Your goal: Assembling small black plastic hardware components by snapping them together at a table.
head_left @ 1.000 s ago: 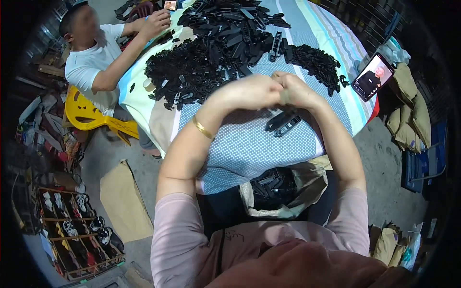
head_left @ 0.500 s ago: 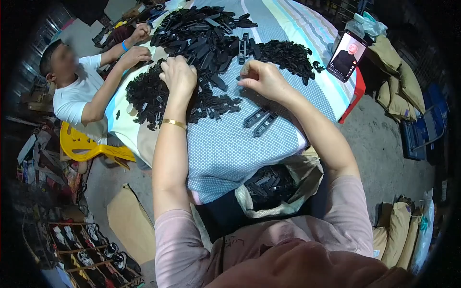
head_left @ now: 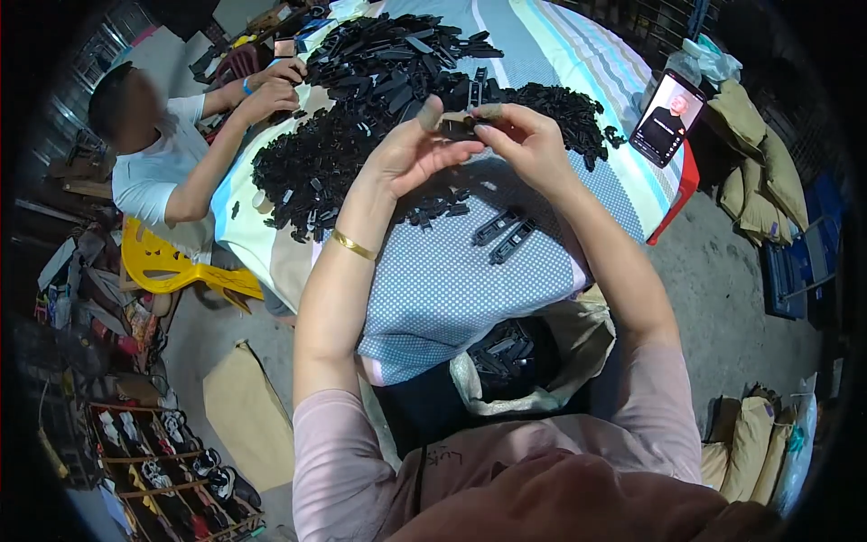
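The step in hand seemed to be two-handed fingertip work: the right hand [head_left: 535,149] had its grip pinched on a small dark part [head_left: 467,121] above the tabletop [head_left: 433,289], while the left hand [head_left: 406,161] held its grip spread beside it, contact unclear. Two long black pieces [head_left: 513,242] lay nearby; the next move probably called for steady alignment

Parts [head_left: 397,81]: black plastic, mostly matt, a few catching the light from where I stand. Cloth [head_left: 433,294]: soft, matt, creased. Bangle [head_left: 354,245]: polished gold-toned metal. Phone [head_left: 668,117]: glossy screen. Chair [head_left: 173,276]: smooth plastic, slight sheen. Floor [head_left: 713,280]: matt, concrete-like.
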`<state>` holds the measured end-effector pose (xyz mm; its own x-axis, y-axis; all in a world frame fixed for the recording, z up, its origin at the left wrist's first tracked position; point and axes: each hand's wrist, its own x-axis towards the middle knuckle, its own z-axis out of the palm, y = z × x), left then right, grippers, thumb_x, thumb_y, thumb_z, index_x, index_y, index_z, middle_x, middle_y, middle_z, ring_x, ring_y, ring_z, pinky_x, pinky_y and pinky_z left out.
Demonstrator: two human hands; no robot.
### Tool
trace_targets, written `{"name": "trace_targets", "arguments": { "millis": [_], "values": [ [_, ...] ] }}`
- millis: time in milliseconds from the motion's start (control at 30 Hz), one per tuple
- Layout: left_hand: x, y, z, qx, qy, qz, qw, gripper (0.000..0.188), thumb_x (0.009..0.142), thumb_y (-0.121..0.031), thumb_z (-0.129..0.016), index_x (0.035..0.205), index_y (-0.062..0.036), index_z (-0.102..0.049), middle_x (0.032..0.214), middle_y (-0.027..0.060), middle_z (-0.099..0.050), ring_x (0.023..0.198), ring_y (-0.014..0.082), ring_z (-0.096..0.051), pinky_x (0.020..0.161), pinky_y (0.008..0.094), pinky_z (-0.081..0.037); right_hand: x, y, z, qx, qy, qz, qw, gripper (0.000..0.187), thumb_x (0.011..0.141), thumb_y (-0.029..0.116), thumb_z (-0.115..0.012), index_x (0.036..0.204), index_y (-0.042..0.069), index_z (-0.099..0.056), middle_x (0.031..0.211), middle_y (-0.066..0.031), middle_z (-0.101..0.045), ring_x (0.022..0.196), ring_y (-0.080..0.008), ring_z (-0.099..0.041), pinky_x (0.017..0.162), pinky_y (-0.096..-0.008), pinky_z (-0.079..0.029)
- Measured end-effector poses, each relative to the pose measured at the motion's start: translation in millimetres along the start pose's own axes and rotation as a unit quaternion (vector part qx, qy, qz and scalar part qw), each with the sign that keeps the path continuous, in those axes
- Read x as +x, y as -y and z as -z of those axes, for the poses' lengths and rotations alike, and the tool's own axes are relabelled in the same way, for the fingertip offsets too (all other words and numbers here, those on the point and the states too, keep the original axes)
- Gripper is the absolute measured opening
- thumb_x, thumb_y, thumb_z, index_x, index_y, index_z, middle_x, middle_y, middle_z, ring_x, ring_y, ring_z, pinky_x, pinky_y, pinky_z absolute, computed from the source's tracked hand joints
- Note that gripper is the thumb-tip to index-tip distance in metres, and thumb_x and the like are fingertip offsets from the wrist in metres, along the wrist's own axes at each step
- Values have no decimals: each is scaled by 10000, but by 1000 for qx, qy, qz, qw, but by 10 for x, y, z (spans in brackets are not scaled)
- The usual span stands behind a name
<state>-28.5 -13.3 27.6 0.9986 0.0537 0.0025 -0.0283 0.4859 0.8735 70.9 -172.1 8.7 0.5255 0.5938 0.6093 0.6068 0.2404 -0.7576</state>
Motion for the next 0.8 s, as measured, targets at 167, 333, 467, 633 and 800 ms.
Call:
{"name": "trace_targets", "arguments": {
  "millis": [167,333,467,633,800],
  "values": [
    [17,24,-31,122,-9,-21,992,282,830,-211,-625,990,7,-544,972,192,-618,747,171,-644,659,214,-539,11,-32,15,-61,-48,30,996,221,756,77,-639,967,12,-642,833,-72,-633,692,-106,-610,623,-224,-492],
    [26,85,-71,135,-44,-20,990,256,904,-297,-516,949,-53,-582,648,-53,-464,526,28,-399,448,145,-312,-10,26,18,-143,-19,100,985,219,727,30,-631,945,8,-638,753,-50,-583,632,-98,-568,560,-217,-464],
    [100,188,-44,189,-54,-54,979,291,909,-324,-499,932,-47,-587,657,-51,-485,532,13,-405,440,158,-312,-14,16,19,-264,-32,236,935,202,690,21,-641,892,16,-631,734,-80,-570,594,-171,-563,540,-277,-461],
    [128,329,-117,324,-150,-154,921,264,895,-246,-496,905,2,-586,698,-3,-555,594,65,-488,512,230,-395,-81,42,-52,-192,33,154,969,207,703,40,-633,905,-1,-611,717,-109,-558,600,-222,-562,548,-301,-459],
    [153,355,-147,470,-221,-258,814,272,872,-204,-463,924,44,-564,744,166,-606,713,221,-590,644,327,-452,-96,13,-86,-203,15,122,971,127,731,57,-605,834,-12,-578,694,-130,-534,592,-270,-544,535,-341,-443]
  ]
}}
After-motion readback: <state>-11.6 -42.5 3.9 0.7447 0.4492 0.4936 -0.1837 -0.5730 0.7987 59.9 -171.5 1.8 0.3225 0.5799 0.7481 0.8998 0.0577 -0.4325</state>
